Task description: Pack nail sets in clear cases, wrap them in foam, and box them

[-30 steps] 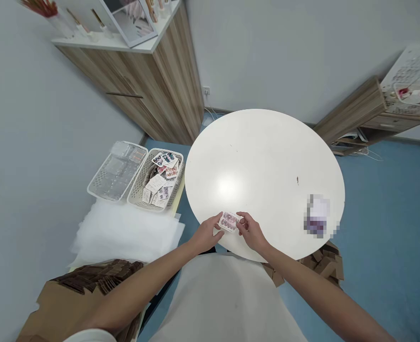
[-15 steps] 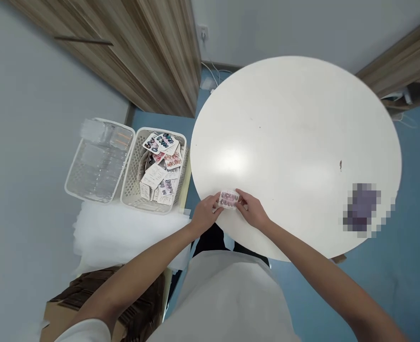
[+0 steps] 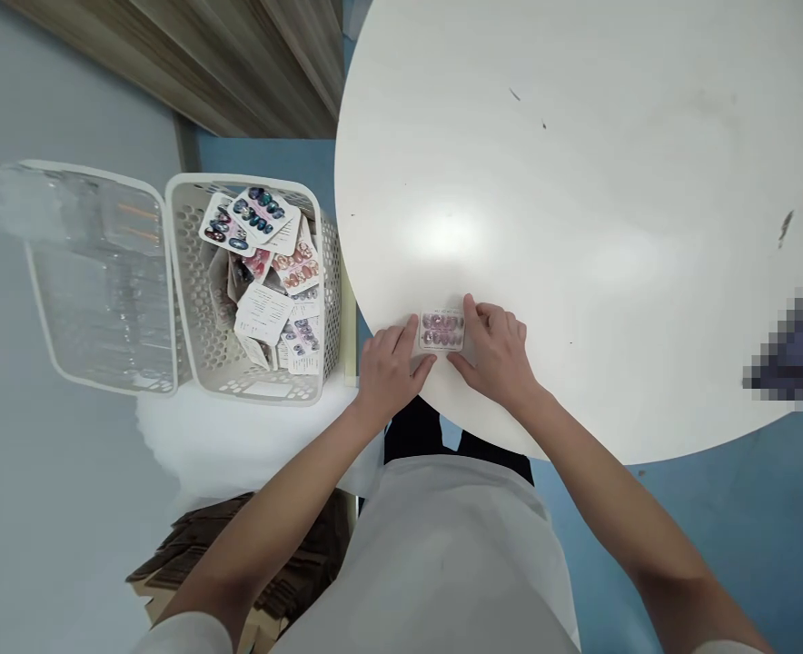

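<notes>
Between 2 spread hands (image 3: pixel 500 351), nail card (image 3: pixel 441 331)

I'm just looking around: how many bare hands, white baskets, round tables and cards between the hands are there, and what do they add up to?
Bare hands: 2, left hand and right hand
White baskets: 2, left basket and right basket
Round table: 1
Card between the hands: 1
Total: 6
The heaped cards overlap too much to count.
</notes>
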Tool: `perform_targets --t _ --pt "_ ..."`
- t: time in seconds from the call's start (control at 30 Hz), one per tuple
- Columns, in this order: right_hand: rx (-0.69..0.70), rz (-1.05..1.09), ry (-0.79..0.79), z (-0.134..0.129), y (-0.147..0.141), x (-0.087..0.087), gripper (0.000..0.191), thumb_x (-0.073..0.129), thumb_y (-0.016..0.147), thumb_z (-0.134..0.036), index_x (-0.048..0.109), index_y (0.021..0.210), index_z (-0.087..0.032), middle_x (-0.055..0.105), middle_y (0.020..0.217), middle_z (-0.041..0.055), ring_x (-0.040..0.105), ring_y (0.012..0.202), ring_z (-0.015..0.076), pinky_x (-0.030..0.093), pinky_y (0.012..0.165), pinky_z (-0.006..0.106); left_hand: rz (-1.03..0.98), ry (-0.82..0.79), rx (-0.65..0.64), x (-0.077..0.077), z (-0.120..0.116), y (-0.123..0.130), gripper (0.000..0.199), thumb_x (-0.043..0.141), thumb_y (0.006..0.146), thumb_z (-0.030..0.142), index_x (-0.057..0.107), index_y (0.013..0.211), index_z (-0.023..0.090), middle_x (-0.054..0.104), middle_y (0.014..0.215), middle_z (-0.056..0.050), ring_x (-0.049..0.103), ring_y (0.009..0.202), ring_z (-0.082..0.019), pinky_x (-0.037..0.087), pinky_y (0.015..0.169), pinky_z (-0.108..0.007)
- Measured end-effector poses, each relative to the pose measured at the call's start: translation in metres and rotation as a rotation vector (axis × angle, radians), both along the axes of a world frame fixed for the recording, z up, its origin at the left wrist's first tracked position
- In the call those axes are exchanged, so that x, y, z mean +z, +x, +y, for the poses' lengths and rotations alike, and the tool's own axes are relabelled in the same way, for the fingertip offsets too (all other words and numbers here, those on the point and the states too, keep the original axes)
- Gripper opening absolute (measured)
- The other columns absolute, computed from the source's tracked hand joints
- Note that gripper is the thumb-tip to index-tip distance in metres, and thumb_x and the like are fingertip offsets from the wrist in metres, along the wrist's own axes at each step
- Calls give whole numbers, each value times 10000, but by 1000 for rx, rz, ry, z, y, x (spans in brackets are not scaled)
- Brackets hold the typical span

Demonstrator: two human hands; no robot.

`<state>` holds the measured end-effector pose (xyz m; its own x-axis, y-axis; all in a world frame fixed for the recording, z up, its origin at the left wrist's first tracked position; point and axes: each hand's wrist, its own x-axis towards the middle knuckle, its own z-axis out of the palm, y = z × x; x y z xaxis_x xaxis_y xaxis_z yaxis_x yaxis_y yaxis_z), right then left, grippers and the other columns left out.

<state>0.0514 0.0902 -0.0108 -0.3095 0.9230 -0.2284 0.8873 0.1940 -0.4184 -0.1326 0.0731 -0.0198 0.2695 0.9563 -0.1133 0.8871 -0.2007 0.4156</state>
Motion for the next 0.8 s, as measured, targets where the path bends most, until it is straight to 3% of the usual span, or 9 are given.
perform_targets --t 0.13,0.3,0.47,0.8 --pt "-30 17 90 -15 -2 -1 569 503 769 -417 371 1273 -187 416 1249 138 391 1077 284 261 836 409 -70 71 -12 -1 -9 -1 494 505 790 417 462 1206 153 557 1102 -135 489 1044 -252 344 852 -367" --pt "-39 6 183 -31 -11 -8 347 498 783 -394 537 1093 -242 487 1232 86 405 1114 277 179 899 425 -102 68 -73 -2 -16 -3 394 509 797 362 516 1154 197 585 1121 -98 458 1123 -254 249 942 -399" --pt "-54 -28 190 -21 -25 -11 352 492 787 -374 525 1116 -252 491 1251 82 411 1132 274 106 946 455 -76 63 -24 -3 -8 -8 424 495 806 359 485 1199 199 585 1148 -89 443 1153 -257 164 986 -416" --pt "-48 -2 40 10 -49 -2 420 436 810 -325 426 1229 -296 433 1309 59 301 1243 316 69 970 518 -79 19 78 -1 14 -19 480 429 835 397 400 1263 182 491 1265 -105 329 1251 -285 149 999 -442"
